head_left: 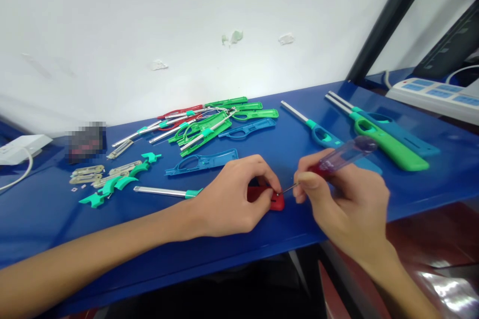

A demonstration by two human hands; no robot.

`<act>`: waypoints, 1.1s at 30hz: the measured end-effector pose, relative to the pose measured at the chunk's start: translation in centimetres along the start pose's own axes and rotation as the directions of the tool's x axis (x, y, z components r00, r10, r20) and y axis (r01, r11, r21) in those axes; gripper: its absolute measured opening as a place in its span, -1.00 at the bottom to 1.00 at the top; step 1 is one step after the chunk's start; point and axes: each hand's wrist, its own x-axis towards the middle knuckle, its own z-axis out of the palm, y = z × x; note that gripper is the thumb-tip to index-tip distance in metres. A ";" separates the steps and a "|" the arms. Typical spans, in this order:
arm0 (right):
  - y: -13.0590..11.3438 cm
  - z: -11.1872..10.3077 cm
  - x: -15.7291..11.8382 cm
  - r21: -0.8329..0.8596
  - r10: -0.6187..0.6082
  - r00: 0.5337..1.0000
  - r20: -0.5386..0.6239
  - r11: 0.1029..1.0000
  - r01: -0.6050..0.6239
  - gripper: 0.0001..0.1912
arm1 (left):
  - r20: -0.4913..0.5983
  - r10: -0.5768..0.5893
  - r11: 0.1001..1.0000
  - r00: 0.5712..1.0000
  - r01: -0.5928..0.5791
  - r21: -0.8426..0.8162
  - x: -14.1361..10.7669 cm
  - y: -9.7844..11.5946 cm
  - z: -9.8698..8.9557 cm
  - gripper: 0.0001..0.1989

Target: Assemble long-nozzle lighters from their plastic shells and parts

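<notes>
Red lighter [277, 203] under the bent left hand [239, 194]; right hand [337, 189] grips a tilted screwdriver [339, 158].

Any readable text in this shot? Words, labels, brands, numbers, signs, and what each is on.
None that can be read.
Screwdriver: pale marks on the clear handle, too blurred to read.
Power strip: blue panels, any print too small to make out.
Dark item at left: pixelated, unreadable.
Wall: scuffs and patches only, no sign.
</notes>
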 end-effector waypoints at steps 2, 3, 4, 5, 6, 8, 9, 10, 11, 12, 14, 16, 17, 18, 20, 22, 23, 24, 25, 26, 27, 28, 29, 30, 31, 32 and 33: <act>0.0 0.0 0.0 -0.003 -0.001 1.000 0.007 1.000 0.001 -0.77 | 0.001 -0.003 1.000 1.000 0.003 -0.004 0.0 -0.1 0.0 -0.82; 0.1 0.0 0.0 -0.005 0.000 1.000 0.011 1.000 0.000 -0.77 | 0.001 -0.005 1.000 1.000 0.005 -0.007 -0.1 -0.1 0.1 -0.82; 0.1 0.0 0.0 -0.007 0.001 1.000 0.012 1.000 -0.001 -0.77 | 0.001 -0.007 1.000 1.000 0.007 -0.010 -0.1 -0.1 0.1 -0.82; 0.1 0.0 0.0 -0.008 0.001 1.000 0.013 1.000 -0.001 -0.77 | 0.003 -0.009 1.000 1.000 0.009 -0.014 -0.1 -0.2 0.1 -0.82; 0.1 0.0 0.0 -0.010 0.001 1.000 0.013 1.000 -0.001 -0.76 | 0.006 -0.010 1.000 1.000 0.010 -0.017 -0.1 -0.2 0.1 -0.82; 0.1 0.0 0.0 -0.012 -0.001 1.000 0.013 1.000 0.001 -0.75 | 0.011 -0.015 1.000 1.000 0.015 -0.021 -0.1 -0.1 0.1 -0.82; 0.1 0.0 0.0 -0.013 -0.001 1.000 0.012 1.000 0.002 -0.75 | 0.012 -0.017 1.000 1.000 0.018 -0.021 0.0 -0.1 0.0 -0.82; 0.1 0.0 0.0 -0.012 -0.001 1.000 0.013 1.000 0.001 -0.75 | 0.014 -0.019 1.000 1.000 0.019 -0.019 0.0 -0.1 0.0 -0.82; 0.1 0.0 -0.1 -0.011 0.001 1.000 0.013 1.000 -0.001 -0.75 | 0.016 -0.021 1.000 1.000 0.021 -0.016 0.0 0.0 0.0 -0.82; 0.2 0.0 -0.1 -0.009 0.005 1.000 0.014 1.000 -0.004 -0.76 | 0.018 -0.021 1.000 1.000 0.021 -0.011 0.0 0.1 -0.1 -0.82; 0.3 0.0 -0.1 -0.002 0.017 1.000 0.011 1.000 -0.017 -0.77 | 0.025 -0.019 1.000 0.999 0.019 0.010 0.1 0.3 -0.2 -0.84; 0.4 0.1 -0.2 0.009 0.036 0.999 0.005 0.999 -0.036 -0.78 | 0.036 -0.021 0.999 0.999 0.020 0.036 0.1 0.4 -0.2 -0.87; 0.4 0.1 -0.2 0.016 0.048 0.999 0.001 0.999 -0.048 -0.79 | 0.039 -0.025 0.999 0.999 0.023 0.046 0.1 0.4 -0.2 -0.90; 0.5 0.2 -0.3 0.023 0.060 0.998 -0.004 0.998 -0.060 -0.80 | 0.038 -0.028 0.998 0.999 0.026 0.052 0.1 0.4 -0.2 -0.92; 0.6 0.2 -0.3 0.039 0.083 0.996 -0.015 0.996 -0.082 -0.80 | 0.027 -0.035 0.998 0.999 0.034 0.048 0.2 0.2 -0.2 -0.93; 0.6 0.2 -0.3 0.057 0.100 0.995 -0.021 0.993 -0.099 -0.78 | 0.017 -0.036 0.999 0.999 0.036 0.031 0.2 -0.2 -0.1 -0.92; 0.5 0.2 -0.2 0.066 0.106 0.994 -0.020 0.992 -0.104 -0.77 | 0.016 -0.036 0.999 0.999 0.036 0.023 0.2 -0.3 -0.1 -0.92; 0.5 0.1 -0.2 0.073 0.111 0.994 -0.017 0.991 -0.109 -0.76 | 0.019 -0.036 0.999 0.999 0.035 0.018 0.2 -0.4 -0.1 -0.91; 0.4 0.1 -0.1 0.079 0.117 0.993 -0.012 0.990 -0.116 -0.75 | 0.020 -0.034 0.999 0.999 0.034 0.020 0.2 -0.4 -0.1 -0.90; 0.3 0.0 0.0 0.083 0.123 0.992 -0.008 0.989 -0.122 -0.76 | 0.018 -0.028 0.999 0.999 0.027 0.027 0.2 -0.5 -0.1 -0.90; 0.2 -0.1 0.1 0.090 0.130 0.992 -0.004 0.988 -0.129 -0.78 | 0.014 -0.019 0.999 1.000 0.018 0.034 0.2 -0.5 -0.1 -0.91; 0.1 -0.2 0.1 0.104 0.137 0.991 -0.008 0.985 -0.135 -0.80 | 0.010 -0.009 0.999 1.000 0.008 0.039 0.2 -0.5 -0.1 -0.91; 0.1 -0.3 0.1 0.123 0.143 0.989 -0.019 0.982 -0.140 -0.79 | 0.010 -0.003 0.999 1.000 0.003 0.042 0.2 -0.4 -0.1 -0.91; 0.1 -0.3 0.1 0.142 0.149 0.988 -0.036 0.979 -0.143 -0.77 | 0.012 -0.002 0.999 1.000 0.001 0.043 0.3 -0.4 -0.1 -0.90; 0.1 -0.4 0.0 0.158 0.154 0.987 -0.050 0.977 -0.145 -0.75 | 0.013 -0.002 0.999 1.000 0.001 0.044 0.3 -0.4 -0.1 -0.89; 0.1 -0.4 -0.1 0.169 0.160 0.985 -0.061 0.975 -0.147 -0.74 | 0.015 -0.002 0.999 1.000 0.001 0.046 0.3 -0.5 -0.1 -0.88; 0.2 -0.4 -0.1 0.180 0.168 0.983 -0.067 0.972 -0.154 -0.75 | 0.017 -0.001 0.999 1.000 0.000 0.050 0.3 -0.5 -0.1 -0.87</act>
